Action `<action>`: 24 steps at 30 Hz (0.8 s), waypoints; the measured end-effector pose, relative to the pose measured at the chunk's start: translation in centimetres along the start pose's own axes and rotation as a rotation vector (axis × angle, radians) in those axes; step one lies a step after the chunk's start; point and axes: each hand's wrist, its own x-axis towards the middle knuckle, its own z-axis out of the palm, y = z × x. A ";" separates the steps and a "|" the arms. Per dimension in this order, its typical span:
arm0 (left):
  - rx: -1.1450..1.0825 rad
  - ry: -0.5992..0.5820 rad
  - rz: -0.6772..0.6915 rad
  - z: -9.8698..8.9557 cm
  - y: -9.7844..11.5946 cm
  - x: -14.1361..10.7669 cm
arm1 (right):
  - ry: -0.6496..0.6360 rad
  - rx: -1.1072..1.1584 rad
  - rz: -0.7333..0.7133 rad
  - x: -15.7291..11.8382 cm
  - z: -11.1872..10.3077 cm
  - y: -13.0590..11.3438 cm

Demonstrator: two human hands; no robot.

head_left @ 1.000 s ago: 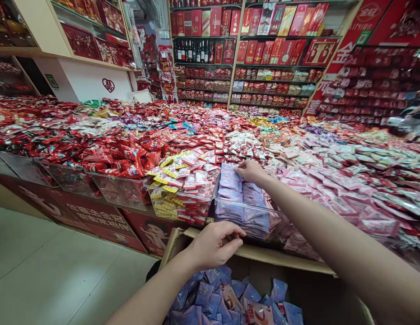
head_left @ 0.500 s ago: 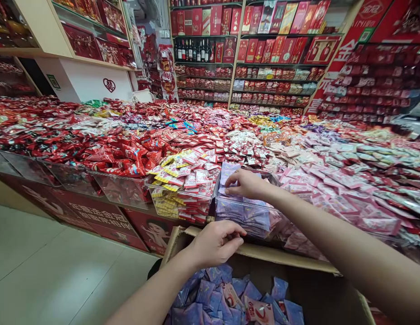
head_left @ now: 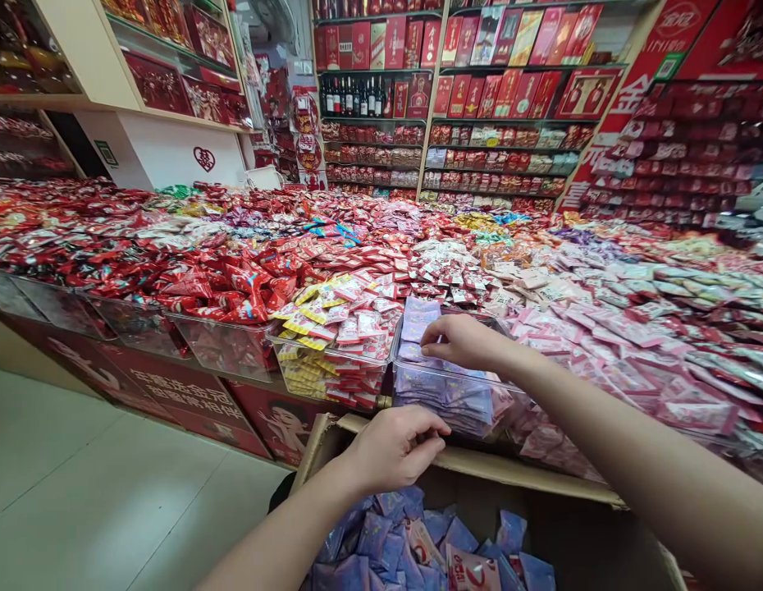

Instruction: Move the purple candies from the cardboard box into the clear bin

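Note:
My right hand [head_left: 468, 341] is over the clear bin [head_left: 440, 371] of purple packets [head_left: 418, 316], its thumb and forefinger close together at the packets. Whatever lies between those fingertips is too small to make out. Lower and to the left, my left hand [head_left: 397, 443] hangs above the near edge of the cardboard box [head_left: 517, 472], fingers curled in toward the thumb, with nothing visible in them. Inside the box lie several loose purple packets [head_left: 372, 533] and a pink-and-white packet [head_left: 473, 568]. Purple packets in the bin are stacked in neat layers.
Left of the purple bin stands a bin of yellow and red-white packets [head_left: 332, 369], then red packets [head_left: 234, 283]. Pink packets [head_left: 628, 353] spread to the right. Shelves of red boxes [head_left: 523, 94] and bottles are behind. Pale floor tiles [head_left: 111, 484] show lower left.
My right hand has shifted slightly right over the purple packets, its thumb and forefinger now closer together. My left hand has barely moved. The view has shifted slightly.

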 end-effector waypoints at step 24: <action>0.042 0.001 0.052 0.4 -0.1 0.0 | -0.207 0.207 0.254 0.3 1.2 1.3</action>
